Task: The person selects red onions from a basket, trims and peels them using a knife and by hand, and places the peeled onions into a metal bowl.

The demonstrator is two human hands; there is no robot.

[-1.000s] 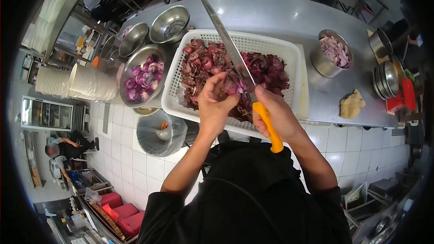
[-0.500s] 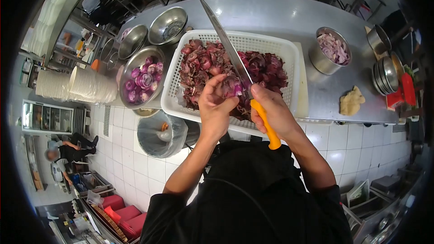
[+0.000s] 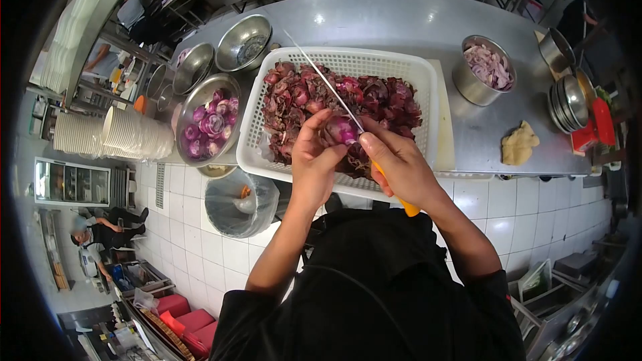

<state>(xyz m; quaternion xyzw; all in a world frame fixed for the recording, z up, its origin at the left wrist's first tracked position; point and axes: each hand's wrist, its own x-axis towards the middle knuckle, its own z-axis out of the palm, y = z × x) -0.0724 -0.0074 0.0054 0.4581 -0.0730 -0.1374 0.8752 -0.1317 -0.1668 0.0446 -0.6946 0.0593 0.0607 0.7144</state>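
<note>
My left hand (image 3: 315, 157) has its fingers curled round a red onion (image 3: 342, 131), whose shiny purple flesh shows on the side toward the knife. In my right hand (image 3: 401, 162) is a knife (image 3: 326, 81) with a yellow handle; its long blade points away to the upper left, seen nearly edge-on. The blade's base lies against or very close to the onion; contact is hard to make out. Both hands are over the near part of a white perforated basket (image 3: 433, 110), which holds red onions and loose dry skins (image 3: 301, 90).
Left of the basket, a metal bowl (image 3: 231, 139) holds peeled onions, with two other bowls behind it. A lined bin (image 3: 242, 204) stands below. To the right are a pot of cut onion (image 3: 487, 70), a yellowish cloth (image 3: 519, 145) and stacked bowls (image 3: 568, 103). A person (image 3: 107, 234) sits far left.
The knife has rolled so its blade shows edge-on rather than broadside, and its tip sits lower. More smooth purple surface shows on the onion. The seated person has shifted slightly.
</note>
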